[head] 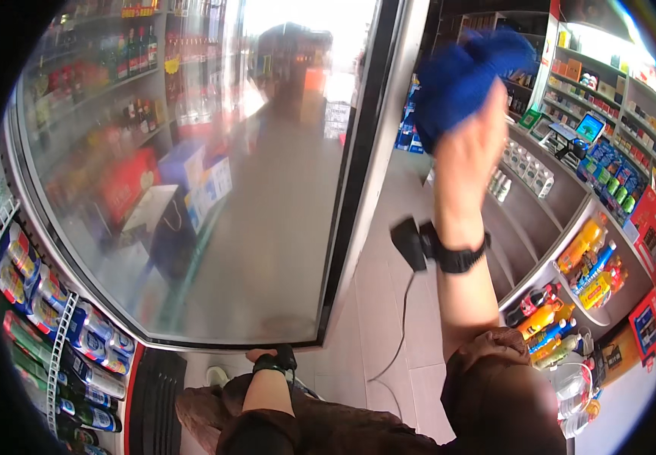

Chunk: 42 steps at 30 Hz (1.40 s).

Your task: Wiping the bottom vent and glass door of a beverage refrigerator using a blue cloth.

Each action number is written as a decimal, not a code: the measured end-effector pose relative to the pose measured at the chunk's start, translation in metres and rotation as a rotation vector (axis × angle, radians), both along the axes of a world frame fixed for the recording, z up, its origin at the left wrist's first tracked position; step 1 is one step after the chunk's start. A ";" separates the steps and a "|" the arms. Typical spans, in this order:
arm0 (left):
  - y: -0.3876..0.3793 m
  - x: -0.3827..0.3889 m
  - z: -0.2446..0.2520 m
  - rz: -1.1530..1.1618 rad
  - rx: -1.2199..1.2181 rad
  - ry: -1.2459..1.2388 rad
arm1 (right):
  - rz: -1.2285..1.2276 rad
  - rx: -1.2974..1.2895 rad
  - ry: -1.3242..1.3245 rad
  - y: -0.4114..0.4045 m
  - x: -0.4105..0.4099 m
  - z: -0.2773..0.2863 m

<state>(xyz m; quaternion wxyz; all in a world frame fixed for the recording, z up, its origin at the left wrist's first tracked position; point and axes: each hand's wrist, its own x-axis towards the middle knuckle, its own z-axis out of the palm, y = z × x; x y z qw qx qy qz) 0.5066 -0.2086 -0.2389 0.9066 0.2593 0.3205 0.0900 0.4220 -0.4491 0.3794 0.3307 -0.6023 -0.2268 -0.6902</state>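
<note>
A bunched blue cloth [464, 85] is in my right hand [473, 148], which is raised to the right of the open glass door [259, 227] of a drinks cooler. The cloth looks blurred, and it hides most of the fingers. A black strap with a small device and a cable is around my right wrist. My left hand [262, 355] is low, at the bottom edge of the door frame, and mostly hidden behind its strapped wrist. Whether its fingers hold the frame cannot be told. The door's glass looks hazy and shows bottles and boxes.
Cooler shelves with beer cans [92, 335] and green bottles [92, 415] are at the lower left, behind a white wire rack edge. On the right, a counter [578, 210] holds juice bottles [583, 242] and a small screen [589, 126]. The tiled floor [384, 296] runs between.
</note>
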 end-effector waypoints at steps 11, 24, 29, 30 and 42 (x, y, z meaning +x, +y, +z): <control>-0.006 0.013 0.007 0.055 -0.242 -0.103 | -0.059 0.145 0.441 0.058 0.014 -0.189; -0.005 0.009 -0.003 -0.133 -0.266 -0.430 | 0.001 0.024 0.689 0.023 0.022 -0.272; -0.019 0.024 0.009 -0.081 -0.255 -0.220 | 0.031 -0.029 0.416 0.028 0.045 -0.110; -0.016 0.028 0.009 -0.074 -0.243 -0.207 | 0.025 -0.019 0.387 0.028 0.054 -0.117; 0.048 0.027 -0.045 -0.173 0.911 -0.472 | 0.263 0.153 1.031 0.072 0.021 -0.358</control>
